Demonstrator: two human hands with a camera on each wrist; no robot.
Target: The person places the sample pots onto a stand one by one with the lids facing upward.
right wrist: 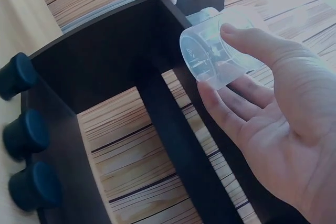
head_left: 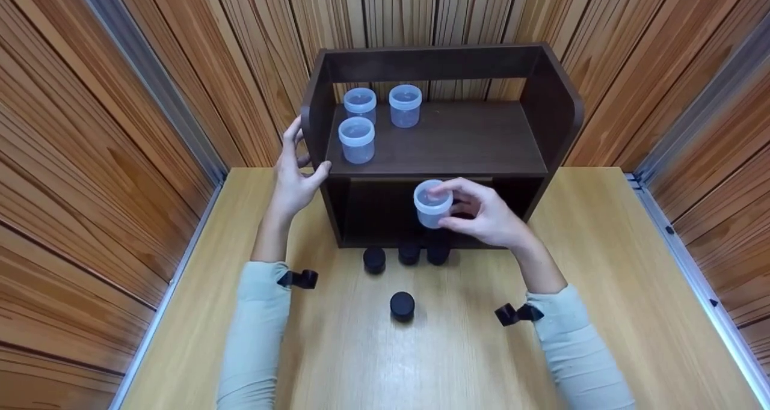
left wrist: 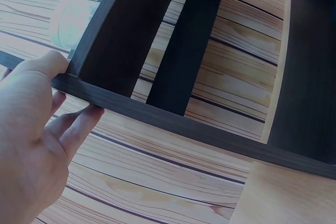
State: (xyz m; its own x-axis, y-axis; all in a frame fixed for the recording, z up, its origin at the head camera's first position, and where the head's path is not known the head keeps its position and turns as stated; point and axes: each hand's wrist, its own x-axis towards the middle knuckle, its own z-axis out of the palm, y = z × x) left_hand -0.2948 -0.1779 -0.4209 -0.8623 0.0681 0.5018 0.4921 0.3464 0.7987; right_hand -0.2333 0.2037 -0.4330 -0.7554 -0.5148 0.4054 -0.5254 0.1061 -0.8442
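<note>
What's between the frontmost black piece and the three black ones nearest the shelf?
Just bare tabletop: the head view shows nothing standing between the frontmost black piece and the other three.

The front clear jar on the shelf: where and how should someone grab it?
Pinch the front clear jar below its wider top band, probably from the front right: it stands upright, with the dark side panel at its left and another jar behind.
</note>
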